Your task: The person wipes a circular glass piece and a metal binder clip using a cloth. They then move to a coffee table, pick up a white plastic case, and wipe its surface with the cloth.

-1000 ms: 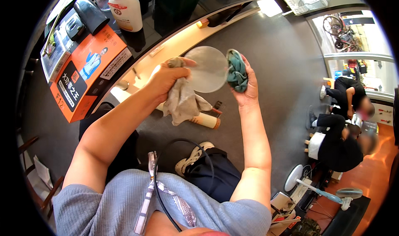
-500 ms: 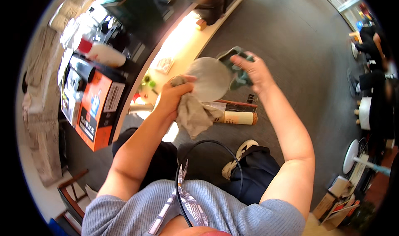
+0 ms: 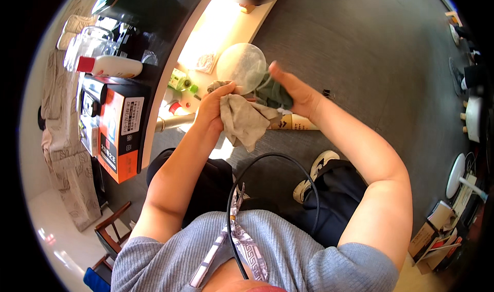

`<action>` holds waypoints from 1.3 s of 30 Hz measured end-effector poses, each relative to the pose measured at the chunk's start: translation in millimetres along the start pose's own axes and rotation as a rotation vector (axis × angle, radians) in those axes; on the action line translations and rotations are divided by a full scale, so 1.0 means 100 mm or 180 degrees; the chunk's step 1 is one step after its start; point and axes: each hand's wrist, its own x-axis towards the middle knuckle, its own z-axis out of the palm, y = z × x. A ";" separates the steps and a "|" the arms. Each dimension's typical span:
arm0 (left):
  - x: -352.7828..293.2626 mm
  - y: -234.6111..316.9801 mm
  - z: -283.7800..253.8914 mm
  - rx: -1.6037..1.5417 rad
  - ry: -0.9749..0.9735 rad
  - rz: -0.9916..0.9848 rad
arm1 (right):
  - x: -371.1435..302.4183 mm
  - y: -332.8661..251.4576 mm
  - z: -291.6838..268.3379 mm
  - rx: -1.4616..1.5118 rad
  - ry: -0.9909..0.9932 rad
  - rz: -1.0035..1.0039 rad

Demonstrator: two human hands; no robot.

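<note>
A round, see-through disc (image 3: 241, 68), whose exact kind I cannot make out, is held up in front of me. My left hand (image 3: 212, 107) grips its lower left edge through a beige cloth (image 3: 244, 119), which hangs down in folds below the fingers. My right hand (image 3: 298, 94) holds a dark green cloth (image 3: 272, 92) against the disc's lower right edge. The right thumb points up, while the other fingers are partly hidden behind the green cloth.
On the dark counter at left stand an orange and black box (image 3: 118, 130), a white bottle with a red cap (image 3: 116, 66) and a dark green bin (image 3: 141, 6). A green bottle (image 3: 180, 81) lies on the lower pale shelf (image 3: 221, 22). A pale cylinder (image 3: 298, 122) is beyond my hands.
My right hand has come down and inward, bringing the green cloth to the disc's lower right edge. The disc has shifted up and left in view. The whole view has also turned slightly.
</note>
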 end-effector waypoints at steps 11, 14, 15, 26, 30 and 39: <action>0.18 0.02 -0.26 0.0580 0.0339 0.0653 | 0.14 -0.12 -0.06 -0.1556 0.1025 0.0161; 0.31 0.22 -0.49 0.0024 0.0479 0.0715 | 0.18 -0.24 -0.06 -0.1535 0.1191 0.0159; 0.35 0.26 -0.47 -0.0320 0.0466 0.0729 | 0.14 -0.38 -0.05 -0.1335 0.1289 0.0334; 0.45 0.14 -0.50 -0.0237 0.0431 0.0563 | 0.65 -0.04 -0.12 -0.1263 0.0755 0.0078; 0.40 0.19 -0.39 -0.0009 0.0750 0.0253 | 1.09 -0.04 -0.21 -0.1301 0.1402 -0.0371; 0.17 0.34 -0.20 -0.0042 0.0725 0.1157 | 2.73 -0.35 -0.47 -0.0511 0.2032 -0.0225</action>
